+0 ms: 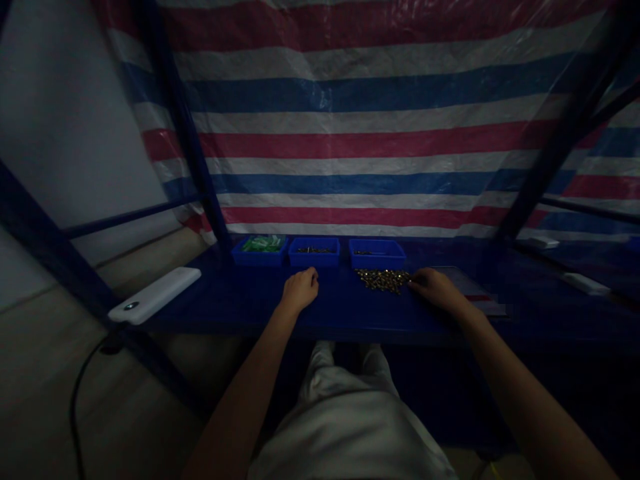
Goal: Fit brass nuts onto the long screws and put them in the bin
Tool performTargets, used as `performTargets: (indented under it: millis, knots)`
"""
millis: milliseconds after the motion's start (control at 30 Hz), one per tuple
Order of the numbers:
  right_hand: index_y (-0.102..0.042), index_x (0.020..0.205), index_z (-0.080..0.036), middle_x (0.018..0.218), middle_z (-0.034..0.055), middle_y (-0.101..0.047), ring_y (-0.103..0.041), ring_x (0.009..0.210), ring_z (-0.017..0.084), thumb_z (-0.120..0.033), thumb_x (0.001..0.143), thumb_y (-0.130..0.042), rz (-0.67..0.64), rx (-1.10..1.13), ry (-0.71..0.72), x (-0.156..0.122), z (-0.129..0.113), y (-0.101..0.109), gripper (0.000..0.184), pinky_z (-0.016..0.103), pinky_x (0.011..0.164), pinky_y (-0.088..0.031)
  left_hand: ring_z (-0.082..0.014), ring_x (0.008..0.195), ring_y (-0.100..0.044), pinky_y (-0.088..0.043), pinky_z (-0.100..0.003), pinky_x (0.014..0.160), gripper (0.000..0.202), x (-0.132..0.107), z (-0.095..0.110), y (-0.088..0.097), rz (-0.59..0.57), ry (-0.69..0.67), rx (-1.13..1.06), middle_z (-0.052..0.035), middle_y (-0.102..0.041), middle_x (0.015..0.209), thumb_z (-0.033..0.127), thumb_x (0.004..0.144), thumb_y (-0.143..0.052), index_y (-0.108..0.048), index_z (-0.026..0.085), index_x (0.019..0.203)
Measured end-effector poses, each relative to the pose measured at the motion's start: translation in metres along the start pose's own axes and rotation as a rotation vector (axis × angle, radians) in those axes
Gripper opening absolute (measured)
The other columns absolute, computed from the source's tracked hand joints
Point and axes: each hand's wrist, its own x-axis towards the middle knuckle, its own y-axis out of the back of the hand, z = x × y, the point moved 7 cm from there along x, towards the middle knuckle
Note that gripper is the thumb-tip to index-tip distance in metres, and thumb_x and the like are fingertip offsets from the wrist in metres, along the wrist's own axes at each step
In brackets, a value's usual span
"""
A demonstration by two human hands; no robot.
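A loose pile of small, shiny brass-coloured metal parts (383, 279) lies on the blue table. At its right edge is my right hand (436, 288), thumb and fingers pinched together; a small glint shows at the fingertips, too small to name. My left hand (301, 289) rests left of the pile, apart from it, with its fingers curled in; what they hold, if anything, is hidden. Behind the hands stand a blue tray (314, 261) with small metal pieces in it and another blue tray (377, 261) with a few pieces at its left side.
A third blue tray (259, 258) holds green packets. Right of my right hand lies a flat clear bag or sheet (483, 300) with a red stripe. A white power bank-like device (156, 295) with a cable sits at the left. Blue posts (181, 120) frame the table (340, 307); striped sheeting hangs behind.
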Motion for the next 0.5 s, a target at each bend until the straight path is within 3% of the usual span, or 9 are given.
performTargets:
  millis: [233,400,500]
  knots:
    - [-0.064,0.078,-0.019,0.078,0.0066,-0.066,-0.061,0.069,0.02,-0.028,0.076,-0.054,0.033,0.083,0.029,0.0,-0.01,0.008,0.013,0.031,0.066,-0.046,-0.0169,0.086,-0.06,-0.043,-0.026,0.074,0.023,-0.001,-0.001,0.001,-0.015,0.018,-0.012,-0.0027,-0.066,0.093,0.023,0.081,-0.042,-0.057,0.024,0.098]
    - [-0.063,0.088,-0.021,0.087,0.0057,-0.067,-0.061,0.079,0.02,-0.039,0.077,-0.054,0.306,0.398,0.116,0.014,-0.046,0.042,0.023,0.035,0.074,-0.048,-0.0171,0.087,-0.06,-0.043,-0.027,0.074,0.023,0.0,0.0,0.001,-0.007,0.011,-0.02,-0.0023,-0.066,0.094,0.023,0.081,-0.041,-0.057,0.025,0.098]
    - [-0.063,0.087,-0.021,0.09,0.0044,-0.066,-0.061,0.086,0.02,-0.044,0.075,-0.057,0.378,0.595,0.198,0.028,-0.071,0.049,0.026,0.037,0.082,-0.046,-0.0169,0.087,-0.06,-0.043,-0.027,0.073,0.023,0.0,-0.001,0.001,-0.011,0.014,-0.019,-0.0024,-0.066,0.095,0.023,0.081,-0.041,-0.056,0.024,0.098]
